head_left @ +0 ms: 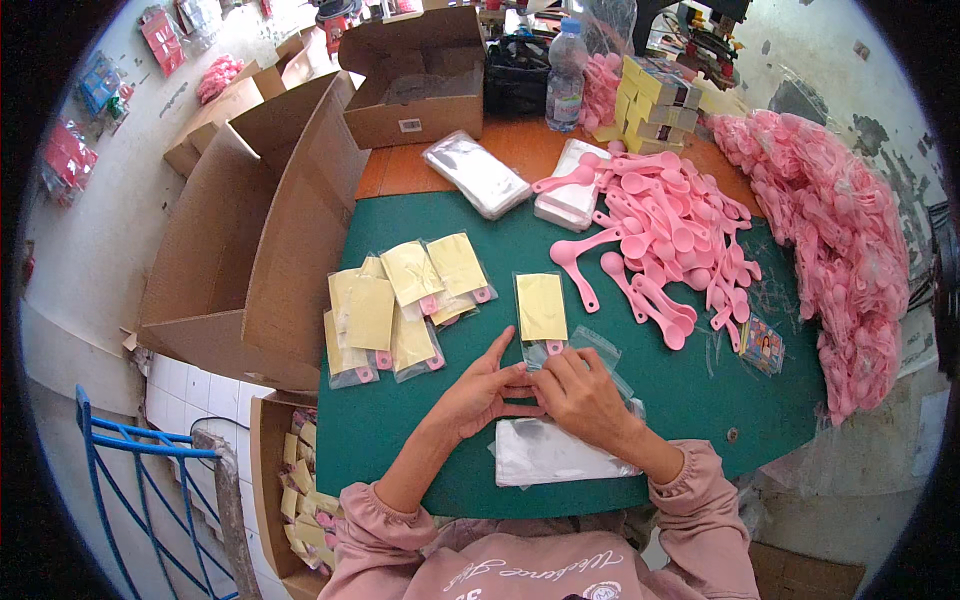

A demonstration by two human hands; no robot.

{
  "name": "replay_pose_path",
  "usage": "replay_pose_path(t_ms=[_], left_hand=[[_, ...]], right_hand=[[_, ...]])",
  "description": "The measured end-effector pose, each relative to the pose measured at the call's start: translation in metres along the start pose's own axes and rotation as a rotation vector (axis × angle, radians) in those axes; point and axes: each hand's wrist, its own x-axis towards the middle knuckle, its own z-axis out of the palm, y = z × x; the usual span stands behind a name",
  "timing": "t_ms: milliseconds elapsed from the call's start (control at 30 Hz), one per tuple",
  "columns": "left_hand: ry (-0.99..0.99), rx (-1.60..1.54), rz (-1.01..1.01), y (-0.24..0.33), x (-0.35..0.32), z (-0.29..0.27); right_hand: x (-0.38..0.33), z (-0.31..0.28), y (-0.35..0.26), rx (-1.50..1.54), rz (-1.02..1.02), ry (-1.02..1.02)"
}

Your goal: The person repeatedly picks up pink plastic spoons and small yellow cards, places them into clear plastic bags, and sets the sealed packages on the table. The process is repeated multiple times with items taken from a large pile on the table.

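A clear plastic bag [541, 308] with a yellow card and a pink-handled piece inside lies flat in front of me. My left hand [484, 394] is at its lower end, one finger stretched upward beside it and the others meeting my right fingers. With bent, closed fingers, my right hand [585, 398] pinches the bag's lower end; the exact grip is partly hidden. Under my right wrist rests a stack of empty clear bags [545, 455], and a loose clear bag [600, 352] sticks out beyond the knuckles. Several filled bags [408, 275] with yellow cards lie to the left.
Pink measuring spoons [665, 215] are heaped on the green table [450, 210]. Bagged pink spoons [830, 240] hang over the right edge. Farther back are clear bag stacks [477, 174], a water bottle [566, 75] and yellow card stacks [655, 105]. Cardboard boxes [230, 220] border the left.
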Motion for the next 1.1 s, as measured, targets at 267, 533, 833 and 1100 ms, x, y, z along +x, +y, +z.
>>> replay_pose_path(t_ms=[267,533,833,1100], left_hand=[[0.105,0.228,0.108,-0.004,0.003,0.004],[0.124,0.399,0.201,-0.013,0.011,0.006],[0.050,0.309,0.156,-0.006,0.010,0.001],[-0.021,0.363,0.141,-0.002,0.011,0.003]], right_hand=[[0.000,0.004,0.002,-0.083,-0.137,0.030],[-0.008,0.004,0.015,0.392,-0.008,-0.049],[-0.048,-0.086,0.143,1.159,0.625,-0.187],[-0.054,-0.126,0.217,0.058,0.764,0.214]])
